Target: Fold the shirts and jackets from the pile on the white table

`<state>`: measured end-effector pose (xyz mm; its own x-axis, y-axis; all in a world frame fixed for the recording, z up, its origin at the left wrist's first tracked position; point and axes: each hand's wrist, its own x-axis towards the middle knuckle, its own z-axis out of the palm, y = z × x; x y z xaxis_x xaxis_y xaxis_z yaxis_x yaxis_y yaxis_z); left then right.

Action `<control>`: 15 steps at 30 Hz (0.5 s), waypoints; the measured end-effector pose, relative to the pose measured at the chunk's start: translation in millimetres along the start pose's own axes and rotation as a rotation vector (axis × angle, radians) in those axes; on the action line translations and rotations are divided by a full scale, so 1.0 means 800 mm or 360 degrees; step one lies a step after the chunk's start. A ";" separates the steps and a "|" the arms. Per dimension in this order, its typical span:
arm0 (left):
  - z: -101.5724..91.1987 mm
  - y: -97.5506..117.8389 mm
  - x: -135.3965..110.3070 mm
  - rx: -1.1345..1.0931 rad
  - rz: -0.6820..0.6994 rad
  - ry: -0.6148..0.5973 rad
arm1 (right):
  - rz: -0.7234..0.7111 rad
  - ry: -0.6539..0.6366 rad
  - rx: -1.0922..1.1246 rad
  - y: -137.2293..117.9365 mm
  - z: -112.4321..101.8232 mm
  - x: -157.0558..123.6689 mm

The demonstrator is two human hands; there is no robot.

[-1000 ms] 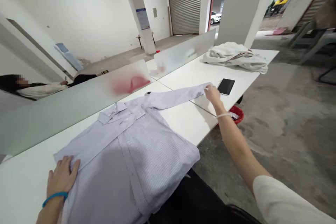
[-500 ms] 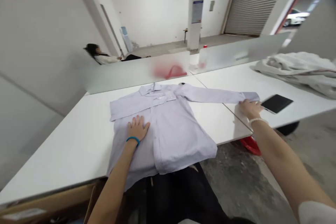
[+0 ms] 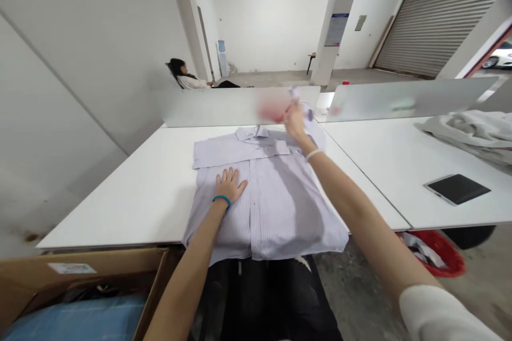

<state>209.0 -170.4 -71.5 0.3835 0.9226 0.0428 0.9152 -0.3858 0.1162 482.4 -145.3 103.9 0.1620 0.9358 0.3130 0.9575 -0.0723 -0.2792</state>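
A pale lilac striped shirt (image 3: 280,197) lies front up on the white table, its collar toward the far side and its hem at the near edge. One sleeve is folded across the chest. My left hand (image 3: 229,185) rests flat on the shirt front, fingers spread. Raised above the shirt's far right shoulder, my right hand (image 3: 295,121) grips the other sleeve near its cuff. That sleeve is lifted off the table and blurred by motion.
A tablet-like dark device (image 3: 458,188) and a pile of white cloth (image 3: 476,130) lie on the right of the table (image 3: 376,144). Frosted dividers (image 3: 208,109) line its back. Below are an open cardboard box (image 3: 160,277) and a red bin (image 3: 454,258). A person (image 3: 188,77) sits beyond.
My right hand has moved left and up from the table's right side, carrying the sleeve that was stretched out there. My left hand stays flat on the shirt. The view has turned right.
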 end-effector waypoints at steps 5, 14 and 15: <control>-0.003 -0.005 0.000 0.0040 0.0006 -0.0023 | -0.0846 -0.0343 0.0109 -0.160 0.116 -0.008; -0.001 -0.005 -0.002 -0.0017 -0.0013 0.0004 | -0.0421 -0.0372 0.0005 -0.048 0.180 -0.047; 0.000 -0.007 -0.001 -0.0059 -0.0024 0.0038 | -0.0271 -0.0322 -0.0028 -0.023 0.177 -0.049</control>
<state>204.0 -168.8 -71.8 0.3661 0.9284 0.0645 0.9155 -0.3717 0.1540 425.0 -131.7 -31.9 -0.0511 0.9849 0.1654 0.9711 0.0876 -0.2220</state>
